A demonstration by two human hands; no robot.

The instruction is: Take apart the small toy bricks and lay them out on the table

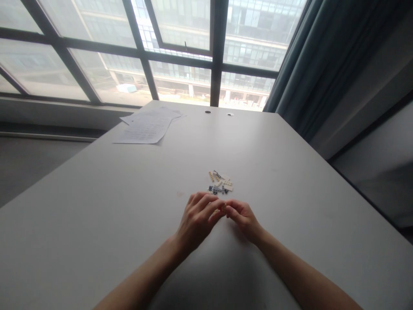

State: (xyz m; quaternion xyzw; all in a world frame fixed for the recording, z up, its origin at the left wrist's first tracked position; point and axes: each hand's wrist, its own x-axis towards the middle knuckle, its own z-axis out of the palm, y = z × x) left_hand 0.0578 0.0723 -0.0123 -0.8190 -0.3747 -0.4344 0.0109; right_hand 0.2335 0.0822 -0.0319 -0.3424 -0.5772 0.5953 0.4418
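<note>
My left hand (200,215) and my right hand (242,217) meet just in front of a small pile of toy building bricks (222,183). Between their fingertips is a small yellowish building brick piece (223,208), mostly hidden by the fingers. The left fingers arch over it with the thumb beneath. My right thumb and forefinger pinch its right side. The loose bricks in the pile are white, cream-yellow and grey, some long and thin, lying flat on the table just beyond my fingers.
A long white table (274,172) stretches away to a large window (180,26). Printed sheets of paper (145,127) lie at the far left. Two round cable holes, one of them the dark hole (208,112), sit near the far edge. A dark curtain (300,56) hangs at the right.
</note>
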